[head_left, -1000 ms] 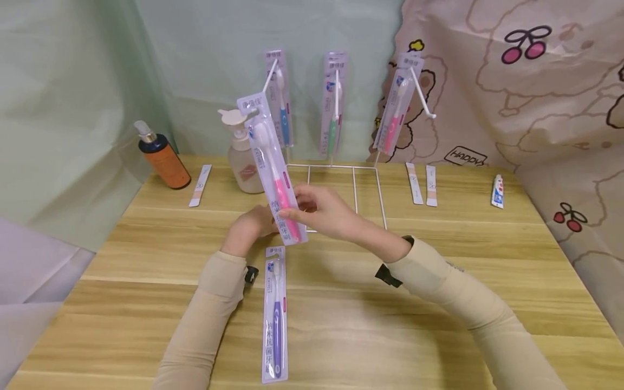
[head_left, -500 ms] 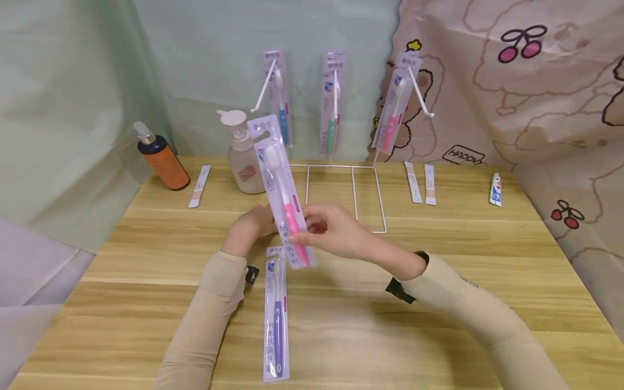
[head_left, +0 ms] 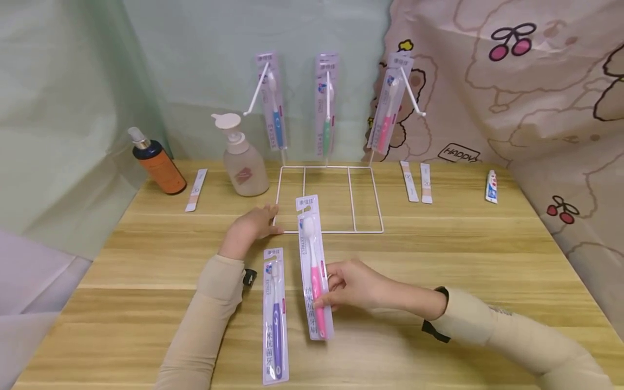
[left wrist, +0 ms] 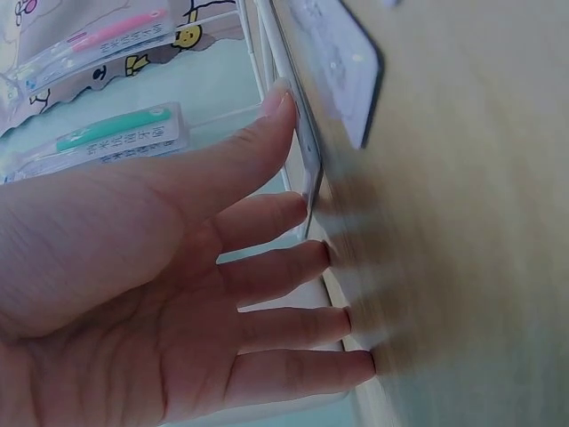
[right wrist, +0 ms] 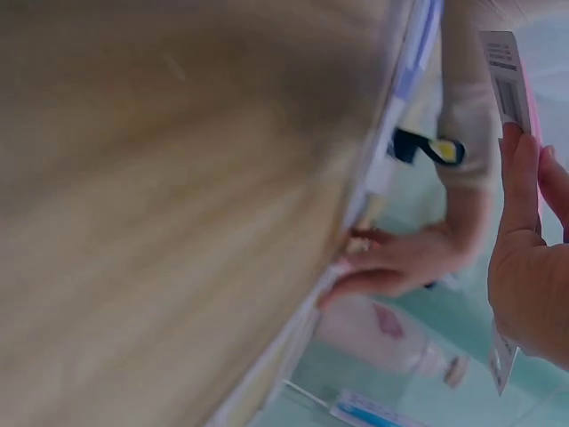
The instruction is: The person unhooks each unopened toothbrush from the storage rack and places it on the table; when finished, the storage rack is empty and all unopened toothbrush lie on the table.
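In the head view my right hand (head_left: 358, 284) pinches the lower part of a packaged pink toothbrush (head_left: 312, 254), held nearly upright above the table. The right wrist view shows the barcoded back of that packaged pink toothbrush (right wrist: 507, 76) between thumb and fingers. My left hand (head_left: 251, 227) rests at the near left corner of the white wire display rack (head_left: 351, 197). Seen from the left wrist, that left hand (left wrist: 178, 258) has straight fingers against the tabletop and its thumb at the wire. A packaged purple toothbrush (head_left: 276, 319) lies flat between my arms.
Packaged blue (head_left: 278, 127), green (head_left: 326, 135) and pink (head_left: 384, 130) toothbrushes hang on the rack's hooks. Left of it stand a pump bottle (head_left: 246, 170) and an orange spray bottle (head_left: 163, 170). Paper sachets (head_left: 196, 189) and a toothpaste tube (head_left: 491, 187) lie towards the back.
My right hand has brought the packaged pink toothbrush away from the rack's left hook, down, rightward and nearer to me. The left hand has stayed at the rack's base.
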The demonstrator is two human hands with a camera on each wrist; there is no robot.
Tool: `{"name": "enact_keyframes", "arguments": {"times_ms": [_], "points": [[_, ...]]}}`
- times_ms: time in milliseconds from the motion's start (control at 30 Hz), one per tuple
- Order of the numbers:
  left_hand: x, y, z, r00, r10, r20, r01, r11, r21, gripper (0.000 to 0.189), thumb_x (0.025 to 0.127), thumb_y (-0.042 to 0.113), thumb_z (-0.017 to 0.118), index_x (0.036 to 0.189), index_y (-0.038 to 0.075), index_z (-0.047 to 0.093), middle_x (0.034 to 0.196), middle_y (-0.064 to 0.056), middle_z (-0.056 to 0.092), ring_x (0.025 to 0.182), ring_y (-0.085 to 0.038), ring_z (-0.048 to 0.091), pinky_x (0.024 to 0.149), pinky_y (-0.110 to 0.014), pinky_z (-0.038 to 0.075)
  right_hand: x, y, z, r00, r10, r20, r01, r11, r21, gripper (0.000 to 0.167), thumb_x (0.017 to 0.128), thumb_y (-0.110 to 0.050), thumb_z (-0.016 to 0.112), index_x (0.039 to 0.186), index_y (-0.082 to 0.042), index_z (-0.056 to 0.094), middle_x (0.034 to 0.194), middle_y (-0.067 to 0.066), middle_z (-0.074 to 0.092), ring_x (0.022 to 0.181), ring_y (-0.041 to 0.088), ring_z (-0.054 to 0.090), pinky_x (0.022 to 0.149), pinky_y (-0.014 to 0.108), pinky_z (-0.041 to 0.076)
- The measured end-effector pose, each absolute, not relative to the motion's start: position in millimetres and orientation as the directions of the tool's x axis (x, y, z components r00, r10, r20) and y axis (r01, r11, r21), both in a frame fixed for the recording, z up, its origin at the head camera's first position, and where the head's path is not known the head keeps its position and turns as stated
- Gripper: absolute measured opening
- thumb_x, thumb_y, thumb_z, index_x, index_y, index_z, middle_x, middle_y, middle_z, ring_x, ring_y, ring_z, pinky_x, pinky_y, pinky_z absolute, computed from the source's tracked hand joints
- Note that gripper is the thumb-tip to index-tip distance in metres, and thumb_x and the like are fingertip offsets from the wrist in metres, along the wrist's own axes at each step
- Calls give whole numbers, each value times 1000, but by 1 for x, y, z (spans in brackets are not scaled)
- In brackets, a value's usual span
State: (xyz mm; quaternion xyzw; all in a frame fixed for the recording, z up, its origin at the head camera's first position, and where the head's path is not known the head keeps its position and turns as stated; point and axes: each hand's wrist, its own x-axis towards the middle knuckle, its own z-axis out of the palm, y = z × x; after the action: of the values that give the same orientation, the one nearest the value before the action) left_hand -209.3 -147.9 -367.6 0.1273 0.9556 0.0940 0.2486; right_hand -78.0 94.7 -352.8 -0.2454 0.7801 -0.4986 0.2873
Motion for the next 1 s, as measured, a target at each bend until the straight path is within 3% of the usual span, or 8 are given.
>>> {"name": "enact_keyframes", "arguments": {"times_ms": [100, 367, 700, 1000], "points": [[-209, -149, -369, -845, 294, -446, 206, 950, 237, 73, 94, 35, 53, 148, 2, 16, 151, -26, 12, 135, -49, 17, 110, -56, 22, -69, 98, -362, -699, -674, -239, -11, 345, -939, 15, 80, -8, 72, 88, -2, 61, 77, 6, 72, 65, 19, 68, 63, 40, 57], [-208, -152, -371, -844, 283, -456, 186, 951, 248, 74, 93, 35, 54, 148, 3, 16, 151, -26, 11, 135, -49, 17, 109, -57, 23, -56, 107, -380, -657, -698, -283, 15, 364, -931, 15, 80, -9, 72, 88, -3, 60, 71, 7, 70, 61, 9, 63, 61, 34, 58], [-207, -152, -370, -843, 279, -460, 171, 950, 262, 73, 94, 33, 54, 148, 2, 16, 151, -26, 11, 135, -49, 16, 109, -58, 21, -51, 104, -398, -558, -686, -467, 351, 315, -882, 16, 85, -2, 64, 100, 4, 60, 79, 18, 70, 74, 21, 69, 66, 32, 58], [-210, -147, -368, -842, 299, -449, 203, 947, 250, 74, 93, 34, 55, 148, 2, 16, 150, -26, 12, 135, -48, 17, 110, -56, 21, -54, 88, -398, -561, -647, -515, 377, 355, -856, 14, 84, -2, 66, 95, 4, 60, 75, 17, 69, 66, 20, 69, 63, 30, 58]]}}
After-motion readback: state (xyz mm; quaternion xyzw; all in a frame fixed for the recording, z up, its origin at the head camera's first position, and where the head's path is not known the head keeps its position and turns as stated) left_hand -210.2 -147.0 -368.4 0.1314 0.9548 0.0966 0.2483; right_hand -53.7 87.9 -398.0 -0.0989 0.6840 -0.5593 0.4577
